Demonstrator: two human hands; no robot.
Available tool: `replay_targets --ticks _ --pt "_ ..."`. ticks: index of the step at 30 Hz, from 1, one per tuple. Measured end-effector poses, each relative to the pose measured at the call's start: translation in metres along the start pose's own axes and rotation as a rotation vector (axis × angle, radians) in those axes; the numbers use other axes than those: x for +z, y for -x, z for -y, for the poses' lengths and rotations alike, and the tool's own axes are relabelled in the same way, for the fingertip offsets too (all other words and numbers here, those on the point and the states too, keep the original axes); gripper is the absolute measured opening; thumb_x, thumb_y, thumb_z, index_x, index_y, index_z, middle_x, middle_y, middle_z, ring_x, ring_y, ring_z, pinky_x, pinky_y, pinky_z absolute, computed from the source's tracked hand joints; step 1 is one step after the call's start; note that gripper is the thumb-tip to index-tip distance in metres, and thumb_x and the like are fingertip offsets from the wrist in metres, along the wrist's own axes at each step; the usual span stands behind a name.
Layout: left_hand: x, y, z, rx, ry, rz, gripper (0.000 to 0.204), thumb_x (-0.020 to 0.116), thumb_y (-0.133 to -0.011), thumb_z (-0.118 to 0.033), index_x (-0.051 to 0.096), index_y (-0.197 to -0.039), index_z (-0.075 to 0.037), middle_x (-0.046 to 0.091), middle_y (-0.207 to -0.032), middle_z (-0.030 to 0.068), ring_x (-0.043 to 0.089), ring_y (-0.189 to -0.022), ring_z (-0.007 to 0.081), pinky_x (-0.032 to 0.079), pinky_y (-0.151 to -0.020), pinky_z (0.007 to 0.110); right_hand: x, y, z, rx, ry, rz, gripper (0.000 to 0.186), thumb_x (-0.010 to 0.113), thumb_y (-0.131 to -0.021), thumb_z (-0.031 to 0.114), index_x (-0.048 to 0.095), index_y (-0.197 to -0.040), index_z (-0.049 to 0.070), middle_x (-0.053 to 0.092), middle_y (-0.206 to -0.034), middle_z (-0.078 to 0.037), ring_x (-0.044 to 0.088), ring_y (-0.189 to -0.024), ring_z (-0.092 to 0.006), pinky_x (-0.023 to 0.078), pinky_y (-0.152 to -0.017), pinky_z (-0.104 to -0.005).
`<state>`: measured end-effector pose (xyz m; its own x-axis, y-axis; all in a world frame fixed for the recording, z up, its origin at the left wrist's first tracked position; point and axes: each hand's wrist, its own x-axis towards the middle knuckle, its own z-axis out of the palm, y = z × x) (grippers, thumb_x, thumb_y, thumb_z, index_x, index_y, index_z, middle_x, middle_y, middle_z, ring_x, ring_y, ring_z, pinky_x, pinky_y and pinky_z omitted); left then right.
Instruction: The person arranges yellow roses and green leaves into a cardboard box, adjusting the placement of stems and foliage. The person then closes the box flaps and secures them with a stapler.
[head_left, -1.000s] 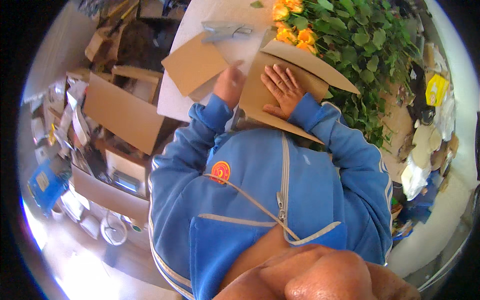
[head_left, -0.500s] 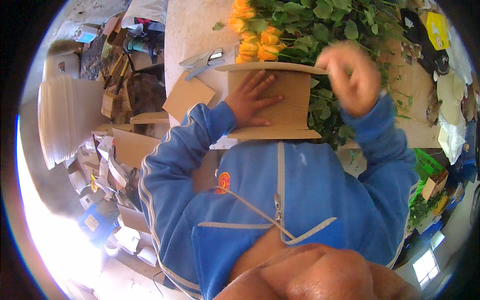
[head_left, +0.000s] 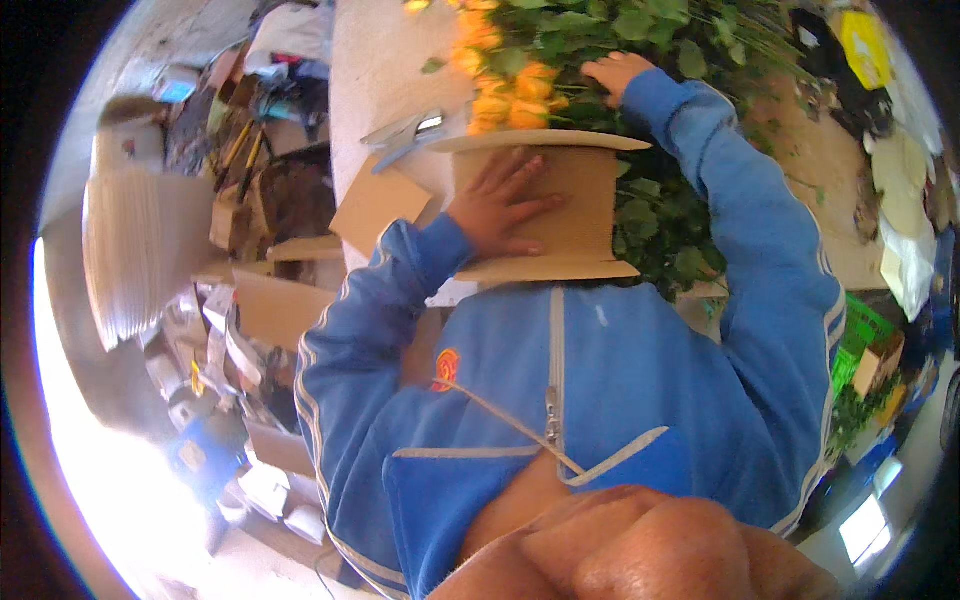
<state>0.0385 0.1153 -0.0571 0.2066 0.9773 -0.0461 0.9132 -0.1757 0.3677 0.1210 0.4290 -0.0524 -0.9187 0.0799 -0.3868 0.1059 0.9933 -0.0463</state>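
Observation:
Under my left hand (head_left: pixel 508 205) lies a sheet of brown corrugated cardboard (head_left: pixel 585 205) with two raised, curved edges. That hand is open, its fingers spread flat on the cardboard. Beyond the sheet, my right hand (head_left: pixel 612 78) reaches into the leafy stems (head_left: pixel 640 30) of a rose bunch, close to the orange-yellow roses (head_left: pixel 520 95). Its fingers look apart and partly bent, with nothing visible between them; some fingertips are hidden against the leaves. More leaves (head_left: pixel 650 225) show to the right of the cardboard.
A stapler-like grey and blue tool (head_left: pixel 405 138) and a flat cardboard piece (head_left: pixel 382 205) lie left of the sheet on the table (head_left: pixel 385 50). Stacked white sheets (head_left: pixel 135 250) stand far left. A green crate (head_left: pixel 862 335) sits low on the right.
My right hand has moved away from the cardboard's far right corner, forward and left over the rose stems. My left hand stays flat on the cardboard.

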Motion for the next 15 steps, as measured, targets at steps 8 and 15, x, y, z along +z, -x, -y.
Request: replay_targets --ticks 8,15 --pt "-0.007 -0.003 -0.003 -0.008 -0.071 0.013 0.074 0.057 -0.074 -0.065 0.042 -0.139 -0.033 0.016 -0.153 0.0179 0.011 -0.141 0.0395 0.008 -0.114 0.053 -0.06 0.042 -0.024 0.239 -0.067 -0.937 0.036 0.06 -0.083 0.019 0.057 -0.119 0.015 0.062 -0.105 -0.01 0.06 -0.095 -0.0314 0.049 -0.084 -0.0429" --pt "-0.007 -0.001 -0.003 0.0 -0.058 -0.015 0.077 0.065 -0.071 -0.057 0.04 -0.14 -0.034 0.016 -0.153 0.0157 0.012 -0.142 0.0372 0.009 -0.114 0.053 -0.178 0.143 -0.062 0.334 -0.35 -1.256 0.03 0.059 -0.088 0.022 0.059 -0.113 0.006 0.061 -0.104 -0.015 0.06 -0.095 -0.0304 0.048 -0.081 -0.0409"
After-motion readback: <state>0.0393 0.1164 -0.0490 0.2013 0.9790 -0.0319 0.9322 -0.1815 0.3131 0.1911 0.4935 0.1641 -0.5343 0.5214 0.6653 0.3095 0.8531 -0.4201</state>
